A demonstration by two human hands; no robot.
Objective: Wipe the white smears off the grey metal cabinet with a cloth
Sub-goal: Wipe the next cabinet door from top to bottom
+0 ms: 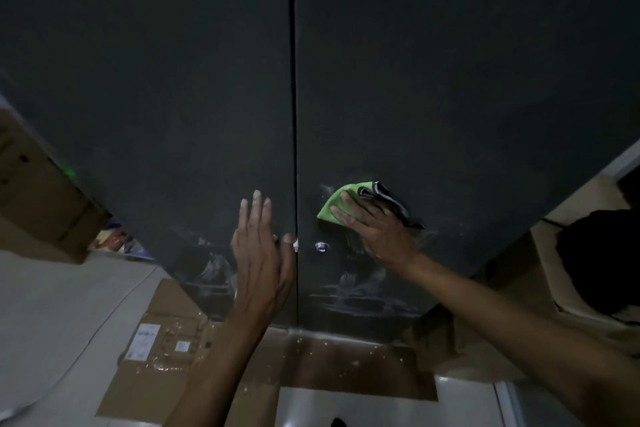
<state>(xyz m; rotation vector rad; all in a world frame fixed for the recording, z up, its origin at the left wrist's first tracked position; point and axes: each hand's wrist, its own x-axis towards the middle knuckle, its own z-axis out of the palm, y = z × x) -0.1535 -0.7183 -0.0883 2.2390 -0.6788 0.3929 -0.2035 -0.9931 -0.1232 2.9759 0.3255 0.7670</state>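
Note:
The dark grey metal cabinet (415, 80) fills the view, its two doors meeting at a vertical seam. White smears (360, 291) streak the lower right door, and more white smears (214, 270) mark the lower left door. My right hand (374, 225) presses a green cloth with a black-and-white edge (341, 201) flat against the right door, above the keyhole (321, 246). My left hand (261, 250) lies with straight fingers against the left door beside the seam, thumb near a small white handle.
Flattened cardboard (166, 350) speckled with white flecks lies on the floor under the cabinet. Brown boxes (38, 191) stand at the left. A dark bag or bundle (602, 260) sits at the right on a pale surface.

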